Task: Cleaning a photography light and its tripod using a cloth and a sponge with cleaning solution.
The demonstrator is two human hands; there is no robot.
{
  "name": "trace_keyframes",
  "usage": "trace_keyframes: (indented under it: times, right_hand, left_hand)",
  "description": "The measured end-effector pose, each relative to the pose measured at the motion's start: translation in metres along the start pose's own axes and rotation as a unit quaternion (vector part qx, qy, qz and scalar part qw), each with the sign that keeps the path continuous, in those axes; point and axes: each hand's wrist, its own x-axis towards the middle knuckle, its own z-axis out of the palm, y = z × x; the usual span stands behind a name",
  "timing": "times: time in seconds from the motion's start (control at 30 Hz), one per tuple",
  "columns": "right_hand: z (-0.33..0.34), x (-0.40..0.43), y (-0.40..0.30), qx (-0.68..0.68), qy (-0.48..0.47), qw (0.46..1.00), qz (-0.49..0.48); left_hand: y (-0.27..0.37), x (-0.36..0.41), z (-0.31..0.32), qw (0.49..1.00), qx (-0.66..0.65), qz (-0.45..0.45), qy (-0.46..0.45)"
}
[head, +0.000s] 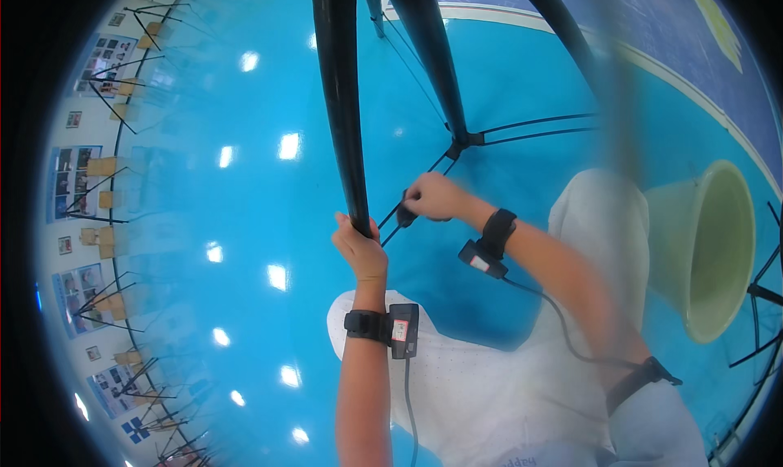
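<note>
My left hand [361, 247] is wrapped around the lower end of a black tubular leg [342, 100] of a stand. My right hand [435, 196] pinches a small dark thing, perhaps a cloth [406, 215], over a pair of thin black rods [391, 223]; motion blur hides its exact kind. These rods run between the held leg and a second black leg [428, 51], meeting the latter at a black corner joint [459, 146]. Two more rods [532, 124] lead from that joint to the right. Each wrist wears a strapped black sensor box with a cable.
A pale green plastic bucket [722, 253] stands beside my right knee. Glossy blue floor [257, 222] spreads to the left, where black stands and wooden boxes [101, 166] line a wall with posters. Another black frame [764, 292] is at the right edge.
</note>
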Motion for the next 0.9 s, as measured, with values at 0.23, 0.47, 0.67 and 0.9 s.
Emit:
trace_keyframes:
  times: [0.23,0.47,0.67,0.9]
  right_hand:
    - [0.028,-0.017,-0.057,-0.016,-0.137,0.99,-0.029]
    - [0.022,-0.022,-0.05,0.088,-0.123,0.988,0.013]
    - [0.018,-0.024,-0.055,0.094,-0.112,0.987,0.072]
    - [-0.034,-0.023,-0.049,-0.031,0.061,0.992,-0.106]
  left_hand:
    - [-0.008,0.004,-0.007,0.999,0.017,0.035,-0.022]
    - [-0.008,0.002,-0.003,0.999,0.017,0.027,-0.023]
    - [-0.018,0.005,-0.013,0.994,0.04,0.087,-0.052]
    - [-0.009,0.0,0.0,0.996,0.036,0.062,-0.047]
